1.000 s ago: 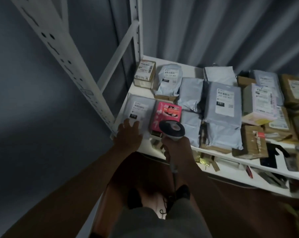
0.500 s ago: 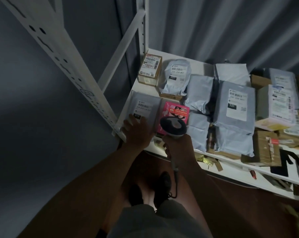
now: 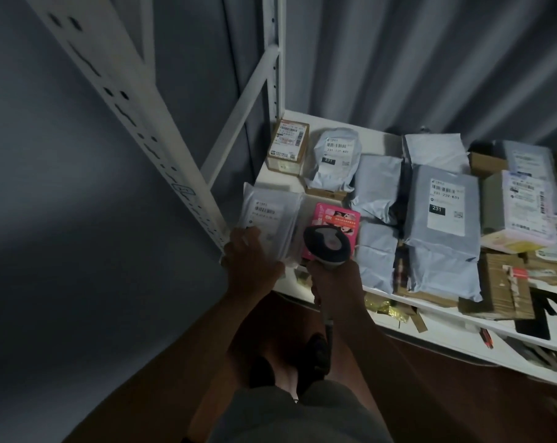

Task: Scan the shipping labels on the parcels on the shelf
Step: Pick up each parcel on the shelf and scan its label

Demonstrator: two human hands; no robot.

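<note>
Right hand (image 3: 333,282) grips the scanner (image 3: 328,246), its head aimed at the shelf (image 3: 290,279) corner. Left hand (image 3: 250,257) presses the near edge of the grey mailer (image 3: 270,219), beside the front upright (image 3: 162,139); whether its fingers curl round the edge cannot be told. The pink box (image 3: 337,222) lies just right of that mailer. Judged progress: early, with many labelled parcels farther right unscanned. Room is tight: the mailer sits at the shelf's front edge, the upright closing off the left.
</note>
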